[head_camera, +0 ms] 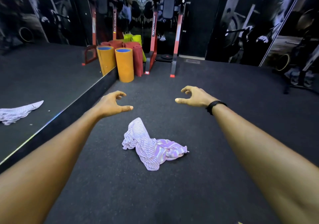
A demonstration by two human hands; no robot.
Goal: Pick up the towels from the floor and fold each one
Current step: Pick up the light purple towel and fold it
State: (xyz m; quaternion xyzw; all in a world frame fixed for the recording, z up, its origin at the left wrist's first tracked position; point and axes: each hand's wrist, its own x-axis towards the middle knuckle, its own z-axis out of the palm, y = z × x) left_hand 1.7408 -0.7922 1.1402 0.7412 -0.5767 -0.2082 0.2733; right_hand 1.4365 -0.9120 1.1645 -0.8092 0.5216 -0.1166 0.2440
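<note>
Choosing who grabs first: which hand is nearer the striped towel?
Left. The left hand hovers just beyond the striped towel, slightly left of it; the right hand is farther off to the right.

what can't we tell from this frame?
- Towel, head view: crumpled, so its size and underside are hidden by its own folds.
- Other towels: only a mirror reflection at left, cut by the frame edge.
- Hands: left hand and right hand fingers curl over empty air; their height above the floor is unclear.

Towel (151, 146) on floor (207, 172), nearer than both hands.
</note>
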